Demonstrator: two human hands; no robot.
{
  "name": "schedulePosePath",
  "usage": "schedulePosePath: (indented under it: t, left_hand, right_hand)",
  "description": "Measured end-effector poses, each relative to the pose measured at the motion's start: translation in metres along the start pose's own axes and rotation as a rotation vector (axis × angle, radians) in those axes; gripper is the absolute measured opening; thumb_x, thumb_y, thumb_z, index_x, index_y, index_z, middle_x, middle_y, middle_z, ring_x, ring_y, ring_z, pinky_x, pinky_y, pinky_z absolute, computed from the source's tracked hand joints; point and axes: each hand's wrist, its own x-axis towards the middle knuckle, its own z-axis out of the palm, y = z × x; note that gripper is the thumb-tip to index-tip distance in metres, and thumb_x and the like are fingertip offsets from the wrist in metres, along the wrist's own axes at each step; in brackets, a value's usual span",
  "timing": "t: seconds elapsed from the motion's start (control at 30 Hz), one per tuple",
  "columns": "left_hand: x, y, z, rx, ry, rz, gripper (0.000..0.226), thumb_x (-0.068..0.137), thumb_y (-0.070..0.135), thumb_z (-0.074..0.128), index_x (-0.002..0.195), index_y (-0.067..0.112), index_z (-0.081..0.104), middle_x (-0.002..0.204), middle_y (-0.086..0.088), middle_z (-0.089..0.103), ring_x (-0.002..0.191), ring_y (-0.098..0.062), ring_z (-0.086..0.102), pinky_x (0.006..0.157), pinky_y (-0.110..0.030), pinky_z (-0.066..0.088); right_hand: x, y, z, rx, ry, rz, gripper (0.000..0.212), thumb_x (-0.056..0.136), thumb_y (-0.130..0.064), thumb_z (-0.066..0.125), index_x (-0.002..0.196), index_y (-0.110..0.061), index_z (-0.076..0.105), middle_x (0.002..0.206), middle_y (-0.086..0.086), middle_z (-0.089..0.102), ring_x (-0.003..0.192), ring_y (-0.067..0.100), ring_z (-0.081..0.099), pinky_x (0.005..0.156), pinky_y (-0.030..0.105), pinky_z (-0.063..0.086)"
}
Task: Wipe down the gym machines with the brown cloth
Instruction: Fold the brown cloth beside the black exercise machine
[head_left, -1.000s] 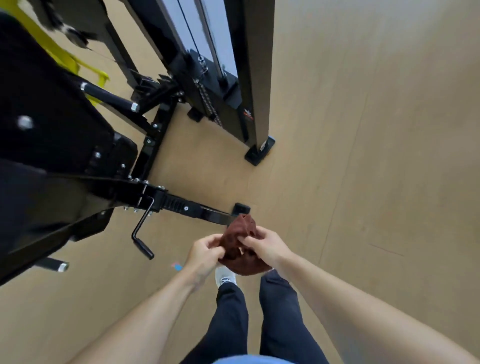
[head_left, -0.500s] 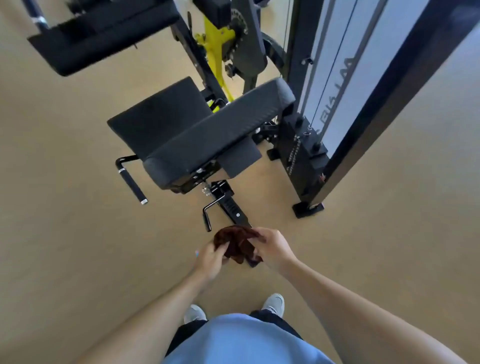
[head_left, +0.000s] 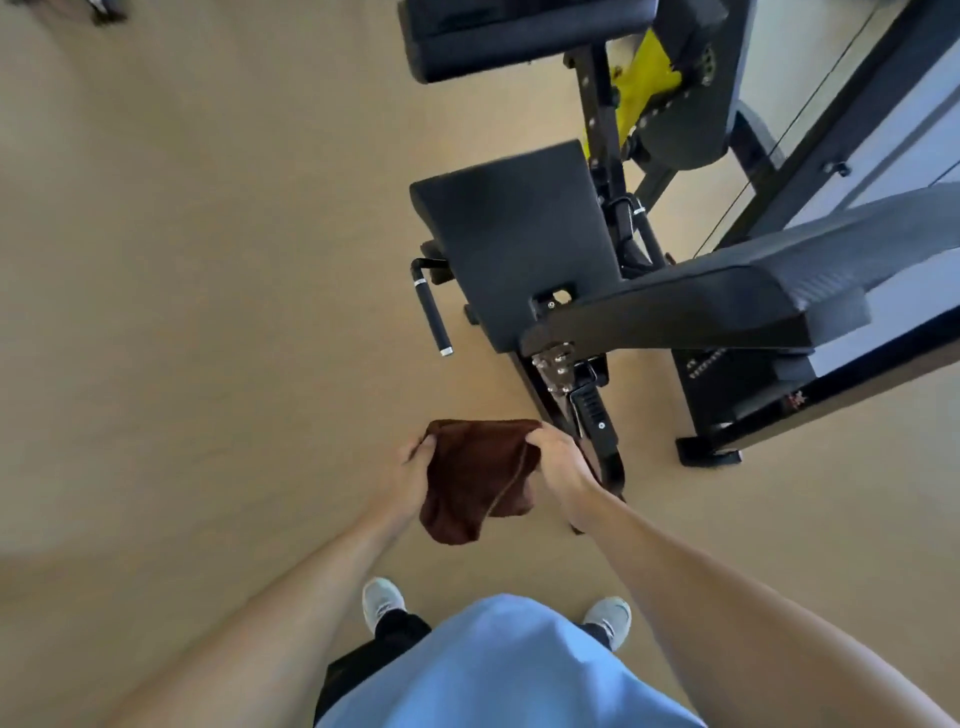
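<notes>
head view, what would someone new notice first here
First, the brown cloth at the centre, held up between the left hand and the right hand, each gripping a top corner so it hangs above the tan floor. Just beyond it to the upper right stands the black gym machine with its square seat pad and a long pad beside that. A yellow part shows behind the seat near the top.

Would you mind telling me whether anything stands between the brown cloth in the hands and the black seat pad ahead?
Nothing visible does. The brown cloth hangs between the left hand and right hand, with only open air above the floor up to the seat pad.
</notes>
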Motion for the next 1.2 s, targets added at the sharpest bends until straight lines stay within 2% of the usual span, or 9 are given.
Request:
schedulePosePath:
  t: [0.13, 0.2, 0.37, 0.5, 0.67, 0.8, 0.9, 1.03, 1.2]
  left_hand:
    - [0.027, -0.013, -0.073, -0.037, -0.005, -0.010, 0.055, 0.085, 0.060, 0.052, 0.119, 0.021, 0.068, 0.118, 0.000, 0.071, 0.115, -0.020, 0.064, 0.108, -0.046, 0.045]
    - [0.029, -0.003, -0.098, -0.090, -0.050, -0.039, 0.039, 0.096, 0.049, 0.052, 0.115, 0.019, 0.068, 0.118, -0.002, 0.070, 0.118, -0.025, 0.063, 0.109, -0.046, 0.044]
    - [0.036, 0.031, -0.131, -0.070, -0.109, 0.031, 0.023, 0.110, 0.027, 0.035, 0.111, 0.027, 0.058, 0.114, 0.009, 0.059, 0.105, -0.006, 0.054, 0.088, -0.019, 0.038]
    - [0.054, 0.049, -0.145, 0.073, -0.110, 0.166, 0.028, 0.108, 0.034, 0.039, 0.100, 0.026, 0.065, 0.103, 0.007, 0.067, 0.095, -0.006, 0.060, 0.080, -0.023, 0.044]
    - [0.076, 0.060, -0.147, 0.197, 0.090, 0.245, 0.020, 0.091, 0.028, 0.070, 0.108, 0.022, 0.062, 0.105, 0.006, 0.065, 0.097, -0.012, 0.062, 0.081, -0.022, 0.047]
    - [0.089, 0.060, -0.131, 0.329, -0.313, 0.211, 0.020, 0.090, 0.016, 0.072, 0.109, 0.019, 0.067, 0.104, 0.004, 0.072, 0.097, -0.009, 0.068, 0.075, -0.016, 0.048]
    - [0.101, 0.078, -0.120, 0.312, -0.353, 0.254, 0.029, 0.091, 0.007, 0.069, 0.114, 0.025, 0.064, 0.106, 0.010, 0.071, 0.098, -0.001, 0.068, 0.079, -0.011, 0.052]
    - [0.129, 0.113, -0.107, 0.267, -0.382, 0.300, 0.021, 0.091, 0.013, 0.072, 0.108, 0.024, 0.066, 0.094, 0.017, 0.071, 0.079, 0.016, 0.066, 0.070, -0.005, 0.050]
    - [0.154, 0.154, -0.082, 0.230, -0.155, 0.403, 0.021, 0.086, 0.024, 0.077, 0.101, 0.014, 0.066, 0.089, 0.002, 0.074, 0.083, -0.009, 0.068, 0.073, -0.017, 0.051]
  right_hand:
    - [-0.017, -0.007, 0.079, 0.056, 0.075, 0.069, 0.029, 0.105, -0.017, 0.036, 0.099, -0.009, 0.063, 0.093, 0.005, 0.060, 0.088, 0.017, 0.054, 0.064, 0.025, 0.043]
    - [-0.020, -0.007, 0.106, 0.039, 0.069, 0.060, 0.028, 0.106, -0.024, 0.042, 0.109, -0.005, 0.062, 0.099, 0.005, 0.062, 0.094, 0.017, 0.057, 0.066, 0.025, 0.045]
    - [-0.019, -0.023, 0.141, -0.171, 0.040, -0.051, 0.025, 0.101, -0.035, 0.063, 0.121, -0.020, 0.056, 0.106, -0.006, 0.069, 0.091, 0.001, 0.065, 0.063, 0.011, 0.046]
    - [-0.007, -0.037, 0.146, -0.208, 0.132, -0.162, 0.019, 0.104, -0.030, 0.057, 0.118, -0.019, 0.061, 0.107, -0.002, 0.070, 0.098, 0.010, 0.065, 0.087, 0.026, 0.053]
    - [0.013, -0.047, 0.153, -0.087, 0.155, -0.172, 0.015, 0.094, -0.033, 0.073, 0.101, -0.019, 0.073, 0.092, 0.006, 0.077, 0.079, 0.022, 0.073, 0.069, 0.036, 0.063]
    - [0.032, -0.064, 0.162, 0.071, 0.124, -0.151, 0.014, 0.092, -0.024, 0.077, 0.102, -0.015, 0.077, 0.092, 0.005, 0.080, 0.085, 0.019, 0.077, 0.073, 0.029, 0.063]
    - [0.049, -0.083, 0.159, 0.120, 0.118, -0.129, 0.019, 0.095, -0.020, 0.073, 0.112, -0.015, 0.076, 0.098, 0.006, 0.079, 0.085, 0.017, 0.077, 0.071, 0.024, 0.061]
    - [0.075, -0.107, 0.140, 0.257, 0.068, -0.109, 0.019, 0.099, -0.014, 0.066, 0.114, -0.008, 0.075, 0.110, 0.013, 0.077, 0.098, 0.022, 0.074, 0.090, 0.034, 0.060]
    - [0.091, -0.143, 0.125, 0.364, 0.114, -0.142, 0.021, 0.100, -0.012, 0.058, 0.106, -0.004, 0.077, 0.110, 0.019, 0.075, 0.099, 0.033, 0.070, 0.097, 0.045, 0.056]
